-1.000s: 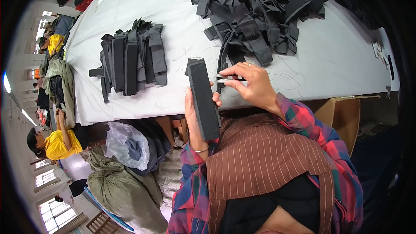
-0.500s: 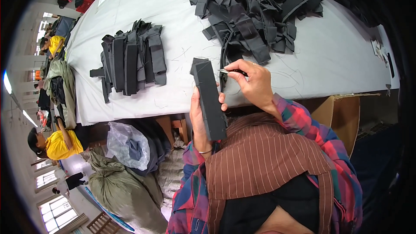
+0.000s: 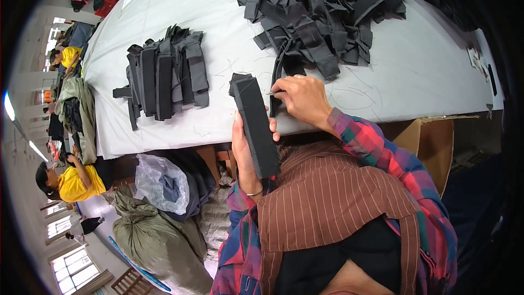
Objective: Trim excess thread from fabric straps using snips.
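Observation:
My left hand (image 3: 245, 150) is wrapped round a dark grey fabric strip (image 3: 254, 125), a long flat piece held up at the table's near edge. A second layer of the cloth shows at its top end. Just right of that end, my right hand (image 3: 304, 98) pinches a small tool (image 3: 271, 94) with a thin metal tip. The tip points left toward the strip and looks apart from it; the tool's handle is mostly hidden by my fingers. Beneath my right hand a narrow dark strip (image 3: 277, 71) hangs from the large heap of dark fabric strips (image 3: 311, 22).
A smaller, neater pile of strips (image 3: 166, 74) lies left on the white-covered table (image 3: 229, 38), among loose thread bits. Below left are a clear plastic bag (image 3: 162, 183) and an olive sack (image 3: 158, 240). A cardboard box (image 3: 431, 147) stands right. People in yellow (image 3: 82, 183) work far left.
Both hands have shifted slightly left, carrying the fabric strip and the small tool. The right hand has turned, so more of its back shows and less of the tool.

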Tool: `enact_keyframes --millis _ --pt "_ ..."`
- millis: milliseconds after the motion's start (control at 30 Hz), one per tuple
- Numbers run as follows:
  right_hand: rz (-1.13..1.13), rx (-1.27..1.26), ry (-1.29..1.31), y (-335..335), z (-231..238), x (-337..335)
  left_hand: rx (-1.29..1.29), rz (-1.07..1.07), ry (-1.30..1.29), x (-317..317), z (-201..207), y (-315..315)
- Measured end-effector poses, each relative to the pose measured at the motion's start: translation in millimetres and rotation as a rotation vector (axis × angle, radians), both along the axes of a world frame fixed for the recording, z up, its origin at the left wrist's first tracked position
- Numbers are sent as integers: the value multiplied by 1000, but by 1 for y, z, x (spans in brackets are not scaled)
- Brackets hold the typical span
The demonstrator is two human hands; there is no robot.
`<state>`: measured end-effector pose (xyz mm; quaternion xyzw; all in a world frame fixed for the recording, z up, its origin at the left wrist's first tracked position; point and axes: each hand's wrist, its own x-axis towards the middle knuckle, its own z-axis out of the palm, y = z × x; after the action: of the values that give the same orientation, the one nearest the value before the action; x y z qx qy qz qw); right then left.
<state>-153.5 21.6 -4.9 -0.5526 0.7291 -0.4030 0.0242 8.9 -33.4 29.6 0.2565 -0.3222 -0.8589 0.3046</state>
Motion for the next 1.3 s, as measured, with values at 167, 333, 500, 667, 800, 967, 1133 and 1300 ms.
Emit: enact_keyframes --millis 167,333,500,667,800,967,1133,1300 --pt "-7 51 -412 14 15 -2 56 20 10 4 -2 -5" --pt "170 -65 -496 27 38 6 136 27 41 -1 -7 -4" --pt "106 -67 -303 23 33 10 97 -20 13 -8 -7 1" --pt "93 -125 -258 19 33 15 30 -109 -46 -9 -9 4" --pt "111 -127 -222 17 34 18 -41 -142 -66 -7 -20 5" --pt "95 -135 -189 17 34 19 -79 -148 -79 -7 -16 6" --pt "111 -138 -126 18 31 16 -68 -159 -89 -7 -16 6" --pt "129 -45 -796 20 30 13 4 -140 -41 -8 -12 8"
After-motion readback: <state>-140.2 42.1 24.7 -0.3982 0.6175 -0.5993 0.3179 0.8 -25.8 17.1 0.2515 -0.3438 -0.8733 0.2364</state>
